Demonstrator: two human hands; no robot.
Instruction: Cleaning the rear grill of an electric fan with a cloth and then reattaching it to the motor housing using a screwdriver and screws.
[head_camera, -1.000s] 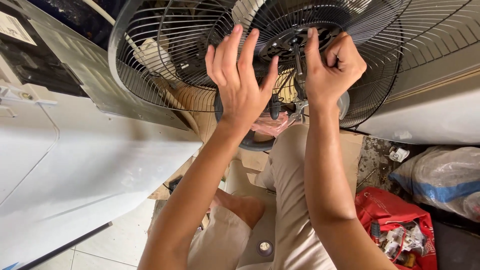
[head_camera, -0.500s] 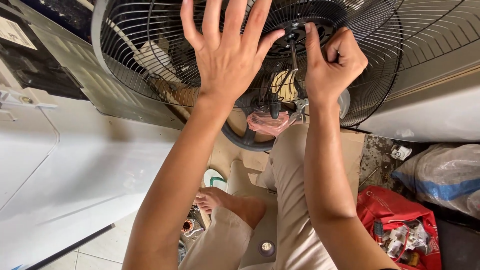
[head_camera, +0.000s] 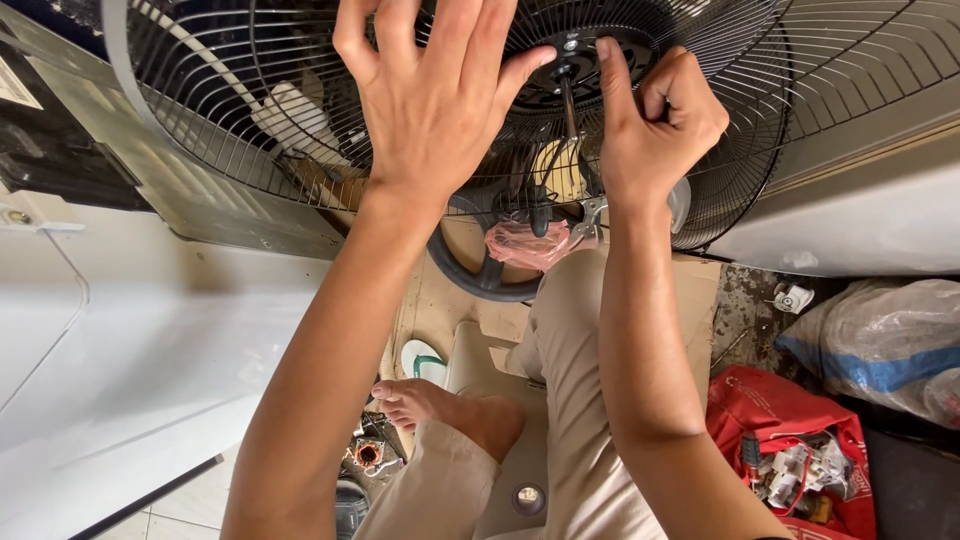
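Observation:
A round black wire fan guard (head_camera: 800, 110) fills the top of the head view, held up in front of me. My left hand (head_camera: 430, 90) lies flat against its wires with fingers spread, thumb reaching toward the hub. My right hand (head_camera: 655, 125) is curled at the dark centre hub (head_camera: 580, 60), fingers pinched there beside a metal shaft (head_camera: 568, 100). What the right fingers pinch is too small to tell. Below the guard, a pink plastic bag (head_camera: 525, 245) and the black ring of the fan's base (head_camera: 470, 275) show between my arms.
I sit with legs folded, a bare foot (head_camera: 440, 405) on flattened cardboard (head_camera: 700, 300). A red bag of small parts (head_camera: 790, 450) lies at lower right, a clear plastic sack (head_camera: 880, 335) beyond it. A white appliance panel (head_camera: 130, 340) fills the left. A small motor part (head_camera: 365, 455) lies by the foot.
My left hand has slid up the guard and opened wider. The guard now sits closer and higher in view. The right hand stays at the hub.

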